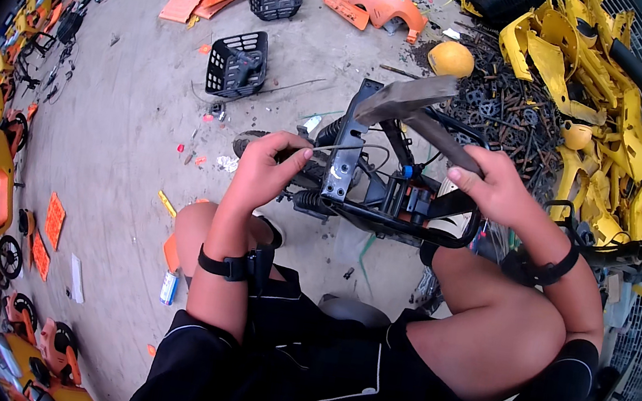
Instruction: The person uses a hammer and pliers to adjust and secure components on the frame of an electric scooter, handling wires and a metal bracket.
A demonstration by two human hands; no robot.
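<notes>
A black metal bike frame [386, 201], tubular with a flat perforated bracket, sits between the person's knees. The left hand [264, 168] is clenched around a thin grey cable [345, 148] at the frame's left side, where a coiled black spring [306, 198] shows. The right hand [495, 188] grasps a dull grey flat metal bar [409, 102] at the frame's right, fingers wrapped over it. An orange connector [407, 199] sits inside the frame; its wiring is hard to make out. Beyond the frame lie a heap of dark rusty scrap pieces [507, 104], glossy yellow plastic panels [592, 83] and a yellow helmet [450, 58]. Left of the frame stands a black mesh basket [235, 64] on rough concrete floor [136, 117]. The frame's lower part is hidden by the legs.
</notes>
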